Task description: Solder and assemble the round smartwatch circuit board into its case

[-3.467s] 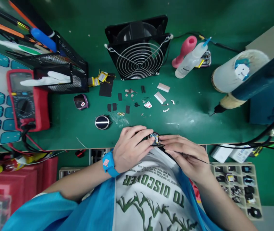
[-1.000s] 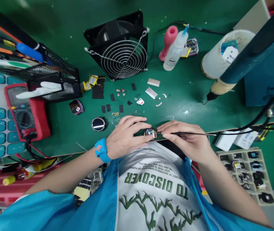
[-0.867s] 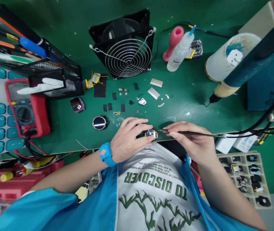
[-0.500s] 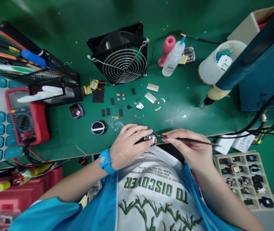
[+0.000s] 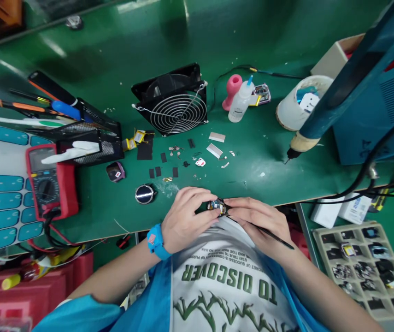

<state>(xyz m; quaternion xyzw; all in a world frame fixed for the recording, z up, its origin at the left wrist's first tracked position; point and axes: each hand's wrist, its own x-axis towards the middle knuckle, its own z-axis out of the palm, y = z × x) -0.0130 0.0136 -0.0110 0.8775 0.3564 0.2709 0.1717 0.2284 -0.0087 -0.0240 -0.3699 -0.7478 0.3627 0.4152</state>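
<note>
The left hand (image 5: 187, 216) is closed on an opened watch body (image 5: 213, 205), its fingers and thumb pressing around it; the circuit inside is visible. This watch body is at the near edge of the green workbench (image 5: 114, 213), just before the white shirt (image 5: 217, 258). The right hand (image 5: 259, 224) is clamped on a thin dark tool (image 5: 279, 240), whose rear end points toward the wrist. The right fingertips are at the watch's side; whether the tool tip touches it, I cannot tell.
</note>
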